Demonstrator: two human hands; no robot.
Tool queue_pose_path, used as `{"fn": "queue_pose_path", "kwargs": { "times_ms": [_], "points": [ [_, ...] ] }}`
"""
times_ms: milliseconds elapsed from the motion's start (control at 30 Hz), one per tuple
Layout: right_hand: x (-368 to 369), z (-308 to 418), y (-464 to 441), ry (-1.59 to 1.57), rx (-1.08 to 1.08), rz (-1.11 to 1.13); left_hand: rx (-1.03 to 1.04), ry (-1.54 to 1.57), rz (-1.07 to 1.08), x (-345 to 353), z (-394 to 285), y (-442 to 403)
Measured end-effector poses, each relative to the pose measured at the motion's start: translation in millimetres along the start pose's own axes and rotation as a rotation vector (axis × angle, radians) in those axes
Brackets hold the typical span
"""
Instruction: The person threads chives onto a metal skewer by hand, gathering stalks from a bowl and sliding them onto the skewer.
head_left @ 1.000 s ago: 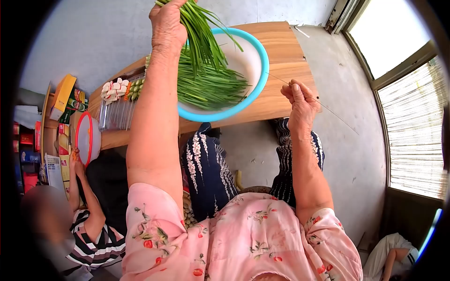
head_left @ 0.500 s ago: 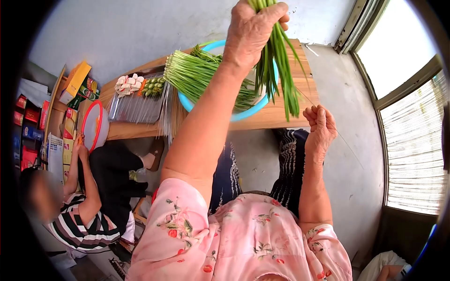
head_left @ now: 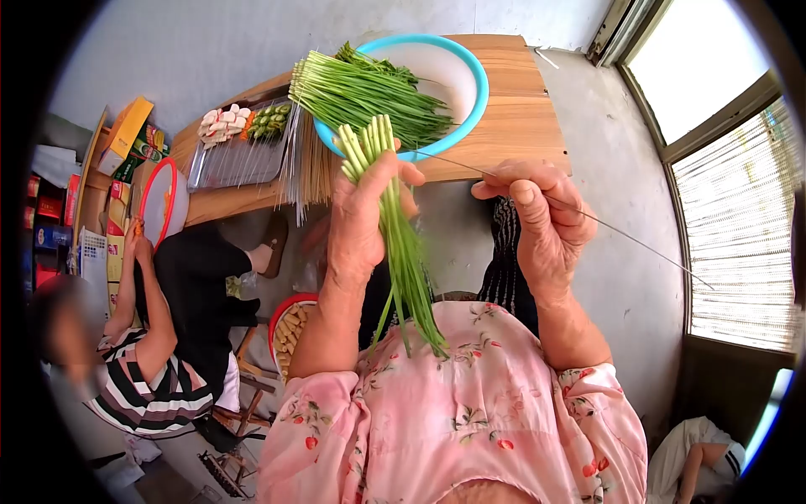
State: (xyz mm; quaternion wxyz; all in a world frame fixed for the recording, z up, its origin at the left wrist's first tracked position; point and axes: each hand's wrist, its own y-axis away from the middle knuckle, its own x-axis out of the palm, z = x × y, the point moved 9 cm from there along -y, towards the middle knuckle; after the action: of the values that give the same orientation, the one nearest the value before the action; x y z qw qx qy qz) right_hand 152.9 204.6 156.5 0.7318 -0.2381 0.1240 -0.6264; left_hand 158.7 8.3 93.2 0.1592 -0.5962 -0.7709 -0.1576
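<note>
A bunch of green chives [head_left: 401, 244] is in my left hand [head_left: 359, 220], its pale cut ends pointing up and its leaves hanging toward my lap. My right hand [head_left: 547, 220] pinches a long thin metal skewer [head_left: 638, 242], which slants down to the right; its other end reaches near the basin rim. Behind my hands, a blue-rimmed basin [head_left: 480, 84] holds a large pile of chives [head_left: 369, 97]. Left of the basin, a metal tray [head_left: 235, 165] bears skewers with white-and-red pieces [head_left: 222, 125] and green pieces [head_left: 269, 121]. Loose skewers [head_left: 309, 168] lie beside the tray.
The wooden table [head_left: 520, 118] spans the back. A seated person [head_left: 155, 370] at the left holds something orange by a red-rimmed basket [head_left: 174, 195]. A red-rimmed container of tan pieces [head_left: 290, 336] stands low beside my left arm. Another person [head_left: 697, 458] is at lower right.
My left hand has brought the chives down from above the basin to in front of my chest, cut ends now up. My right hand has come closer with the skewer.
</note>
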Motion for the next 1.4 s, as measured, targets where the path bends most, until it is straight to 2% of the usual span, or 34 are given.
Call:
{"fn": "queue_pose_path", "kwargs": {
  "times_ms": [167, 367, 600, 967, 1200, 1267, 1400],
  "points": [
    [19, 7, 5, 0.048, -0.056, 0.084, 0.04, 0.068, -0.122, -17, -2, 13],
    [29, 6, 10, 0.118, -0.083, 0.117, 0.008, 0.045, -0.159, -22, 3, 20],
    [23, 0, 10, 0.116, -0.163, 0.031, -0.031, 0.037, -0.207, -26, 18, 21],
    [25, -14, 10, 0.133, -0.105, 0.037, -0.014, 0.081, -0.227, -31, 23, 17],
    [27, -19, 10, 0.149, -0.072, 0.043, -0.011, -0.021, -0.187, -27, 24, 18],
    [30, -24, 8, 0.14, -0.048, 0.065, -0.04, -0.083, -0.156, -20, 24, 19],
    [35, -47, 9, -0.022, 0.093, 0.059, -0.072, 0.025, -0.093, -12, 32, 20]
  ]
}}
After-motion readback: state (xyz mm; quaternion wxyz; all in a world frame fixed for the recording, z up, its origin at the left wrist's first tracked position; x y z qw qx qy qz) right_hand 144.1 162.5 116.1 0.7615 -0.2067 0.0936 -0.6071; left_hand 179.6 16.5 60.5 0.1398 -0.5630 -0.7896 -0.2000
